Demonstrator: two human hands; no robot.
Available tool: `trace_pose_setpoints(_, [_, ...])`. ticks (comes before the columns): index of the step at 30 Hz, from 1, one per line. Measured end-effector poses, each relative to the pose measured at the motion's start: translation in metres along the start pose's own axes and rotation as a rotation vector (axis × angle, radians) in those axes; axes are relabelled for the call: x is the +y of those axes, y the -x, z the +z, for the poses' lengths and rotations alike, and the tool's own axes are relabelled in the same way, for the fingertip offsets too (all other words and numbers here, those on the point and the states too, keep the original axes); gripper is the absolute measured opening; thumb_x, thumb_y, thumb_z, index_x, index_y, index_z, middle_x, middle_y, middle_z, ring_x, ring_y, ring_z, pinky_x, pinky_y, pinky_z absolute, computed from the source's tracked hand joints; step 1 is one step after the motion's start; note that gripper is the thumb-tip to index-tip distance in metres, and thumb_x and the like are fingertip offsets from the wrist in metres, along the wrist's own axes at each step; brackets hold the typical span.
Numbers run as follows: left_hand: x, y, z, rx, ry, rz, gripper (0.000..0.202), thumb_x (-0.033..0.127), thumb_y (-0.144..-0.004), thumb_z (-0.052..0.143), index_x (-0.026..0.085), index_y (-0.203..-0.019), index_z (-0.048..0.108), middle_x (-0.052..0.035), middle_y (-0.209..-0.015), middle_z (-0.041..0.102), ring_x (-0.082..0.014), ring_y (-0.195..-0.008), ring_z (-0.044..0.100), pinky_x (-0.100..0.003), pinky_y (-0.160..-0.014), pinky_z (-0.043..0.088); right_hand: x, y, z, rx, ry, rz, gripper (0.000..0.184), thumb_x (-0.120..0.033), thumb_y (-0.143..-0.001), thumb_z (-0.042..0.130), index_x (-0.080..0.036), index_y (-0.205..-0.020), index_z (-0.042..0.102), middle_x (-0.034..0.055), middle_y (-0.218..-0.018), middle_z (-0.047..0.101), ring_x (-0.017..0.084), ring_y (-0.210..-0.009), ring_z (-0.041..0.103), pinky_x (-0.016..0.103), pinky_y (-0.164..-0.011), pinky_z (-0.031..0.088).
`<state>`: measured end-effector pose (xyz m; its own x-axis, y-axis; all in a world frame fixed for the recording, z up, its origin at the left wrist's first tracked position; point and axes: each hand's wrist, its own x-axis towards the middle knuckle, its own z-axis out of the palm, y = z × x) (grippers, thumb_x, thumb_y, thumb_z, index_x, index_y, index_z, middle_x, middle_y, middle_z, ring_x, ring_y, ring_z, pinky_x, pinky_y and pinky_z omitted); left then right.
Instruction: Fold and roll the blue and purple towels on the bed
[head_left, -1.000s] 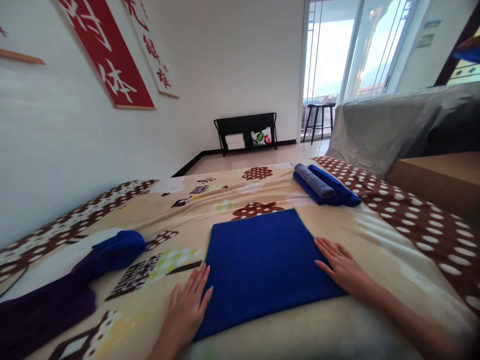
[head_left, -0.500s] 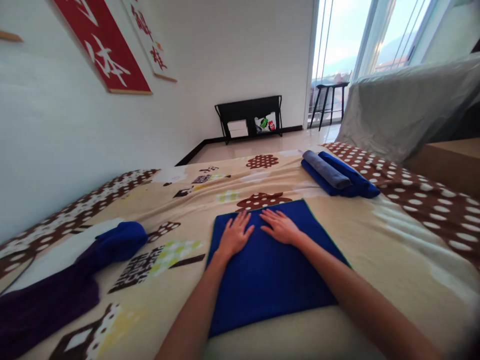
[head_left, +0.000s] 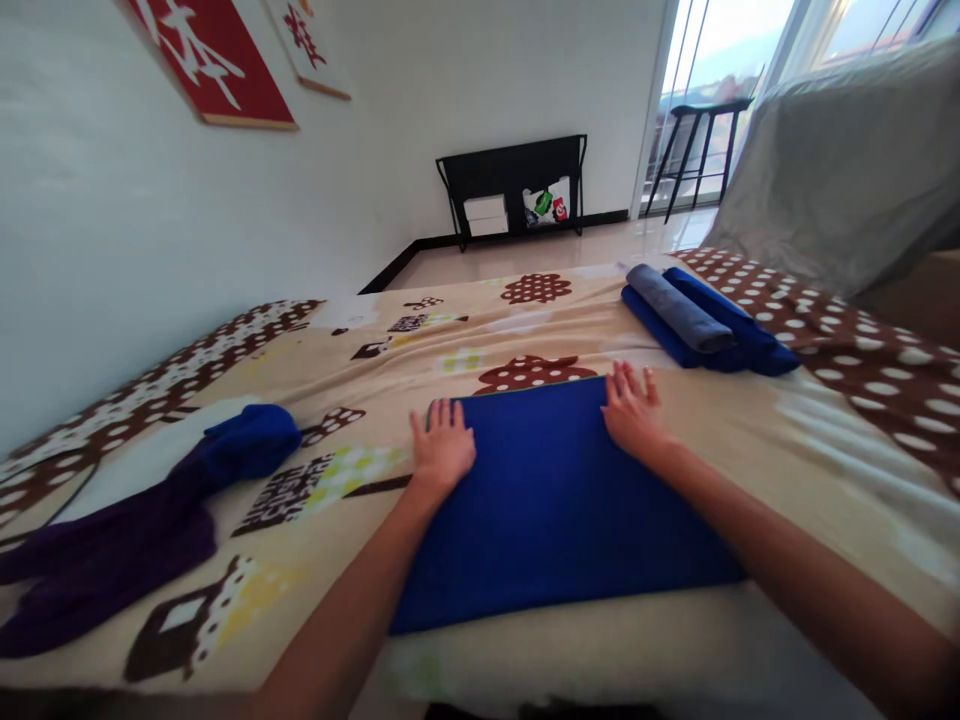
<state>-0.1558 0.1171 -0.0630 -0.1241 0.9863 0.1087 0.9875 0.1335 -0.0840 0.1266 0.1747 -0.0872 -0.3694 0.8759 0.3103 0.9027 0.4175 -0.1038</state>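
A blue cloth [head_left: 547, 490] lies spread flat on the patterned bedspread [head_left: 360, 375] in front of me. My left hand [head_left: 444, 445] rests on its far left corner with the fingers apart. At the far right corner, my right hand [head_left: 634, 408] lies with fingers stretched out, partly over the cloth's edge. Neither hand grips anything. Beyond my right hand sit rolled or folded cloths, a grey-blue roll [head_left: 679, 308] on top of blue fabric [head_left: 757, 340]. To the left is a crumpled dark purple and blue cloth [head_left: 172, 510].
A black rack [head_left: 517, 165] with white boxes [head_left: 486, 215] and a printed bag [head_left: 547, 203] stands against the far wall. A black stool [head_left: 701, 140] is by the window. Covered furniture [head_left: 855, 160] stands at the right, and a red scroll [head_left: 217, 70] hangs on the left wall.
My hands have moved apart from near the middle of the cloth's far edge to its two far corners. The view has tilted down somewhat.
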Motion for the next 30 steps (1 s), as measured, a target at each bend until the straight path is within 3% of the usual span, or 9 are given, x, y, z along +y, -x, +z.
trace_pose_setpoints(3, [0.059, 0.044, -0.006, -0.008, 0.017, 0.215, 0.058, 0.024, -0.096, 0.032, 0.014, -0.153, 0.028, -0.0089, -0.162, 0.023, -0.0218, -0.151, 0.02, -0.05, -0.122, 0.017, -0.059, 0.04, -0.006, -0.014, -0.015, -0.143, 0.057, -0.02, -0.094, 0.033, -0.004, -0.149, 0.037, 0.0175, -0.157, 0.029, 0.027, -0.148, 0.025, 0.048, -0.122, 0.02])
trace_pose_setpoints(6, [0.08, 0.106, 0.001, 0.007, 0.058, 0.386, 0.057, 0.025, -0.099, 0.031, 0.019, -0.155, 0.024, -0.004, -0.162, 0.023, -0.0175, -0.15, 0.021, -0.043, -0.121, 0.024, -0.084, 0.098, -0.009, -0.065, -0.052, -0.271, 0.053, -0.024, -0.096, 0.036, -0.01, -0.147, 0.044, 0.0117, -0.155, 0.036, 0.023, -0.146, 0.03, 0.039, -0.119, 0.03])
trace_pose_setpoints(9, [0.049, 0.164, 0.011, 0.069, 0.052, 0.33, 0.058, 0.032, -0.1, 0.035, 0.027, -0.156, 0.019, -0.0033, -0.161, 0.026, -0.0213, -0.148, 0.028, -0.048, -0.118, 0.027, -0.058, 0.153, -0.016, -0.03, -0.062, -0.269, 0.057, -0.037, -0.1, 0.039, -0.016, -0.153, 0.034, 0.0089, -0.158, 0.03, 0.024, -0.146, 0.03, 0.044, -0.118, 0.032])
trace_pose_setpoints(12, [-0.009, 0.207, 0.018, 0.157, 0.022, 0.251, 0.062, 0.034, -0.098, 0.041, 0.026, -0.156, 0.021, -0.0064, -0.158, 0.034, -0.0239, -0.145, 0.034, -0.048, -0.118, 0.024, -0.008, 0.194, -0.025, 0.017, -0.054, -0.198, 0.064, -0.043, -0.098, 0.043, -0.023, -0.156, 0.024, 0.0065, -0.158, 0.03, 0.025, -0.144, 0.035, 0.05, -0.117, 0.034])
trace_pose_setpoints(14, [-0.045, 0.225, 0.022, 0.191, 0.045, 0.324, 0.062, 0.031, -0.097, 0.042, 0.022, -0.155, 0.024, -0.0088, -0.155, 0.04, -0.0238, -0.143, 0.038, -0.045, -0.119, 0.023, 0.023, 0.214, -0.03, 0.024, -0.078, -0.238, 0.065, -0.04, -0.098, 0.045, -0.023, -0.156, 0.023, 0.0064, -0.156, 0.034, 0.026, -0.142, 0.038, 0.051, -0.115, 0.037])
trace_pose_setpoints(18, [-0.084, 0.238, 0.025, 0.224, 0.154, 0.463, 0.06, 0.017, -0.093, 0.042, 0.021, -0.152, 0.031, -0.0093, -0.148, 0.05, -0.0212, -0.137, 0.047, -0.041, -0.114, 0.031, 0.058, 0.231, -0.037, 0.019, -0.147, -0.381, 0.058, -0.029, -0.097, 0.047, -0.026, -0.153, 0.033, 0.0036, -0.151, 0.044, 0.022, -0.137, 0.046, 0.044, -0.11, 0.046])
trace_pose_setpoints(23, [-0.081, 0.225, 0.013, 0.417, 0.126, 0.555, 0.059, 0.004, -0.087, 0.047, 0.023, -0.144, 0.045, -0.0068, -0.127, 0.068, -0.0205, -0.119, 0.063, -0.04, -0.103, 0.039, 0.071, 0.227, -0.044, 0.079, -0.042, -0.462, 0.049, -0.02, -0.093, 0.051, -0.027, -0.142, 0.051, 0.0036, -0.142, 0.055, 0.021, -0.124, 0.059, 0.044, -0.104, 0.05])
trace_pose_setpoints(27, [-0.083, 0.219, 0.0, 0.422, 0.008, 0.649, 0.05, 0.001, -0.088, 0.047, 0.021, -0.132, 0.056, -0.0065, -0.124, 0.069, -0.0204, -0.115, 0.065, -0.039, -0.101, 0.038, 0.077, 0.223, -0.044, 0.069, 0.069, -0.521, 0.045, -0.011, -0.094, 0.045, -0.023, -0.135, 0.057, 0.0058, -0.14, 0.057, 0.021, -0.121, 0.06, 0.046, -0.102, 0.048])
trace_pose_setpoints(30, [-0.099, 0.221, -0.002, 0.44, 0.068, 0.7, 0.043, 0.003, -0.09, 0.049, 0.021, -0.129, 0.058, -0.0052, -0.121, 0.071, -0.0177, -0.114, 0.065, -0.036, -0.1, 0.04, 0.084, 0.222, -0.044, 0.136, 0.022, -0.513, 0.039, -0.012, -0.095, 0.045, -0.024, -0.128, 0.062, 0.0048, -0.129, 0.065, 0.019, -0.113, 0.065, 0.043, -0.099, 0.05])
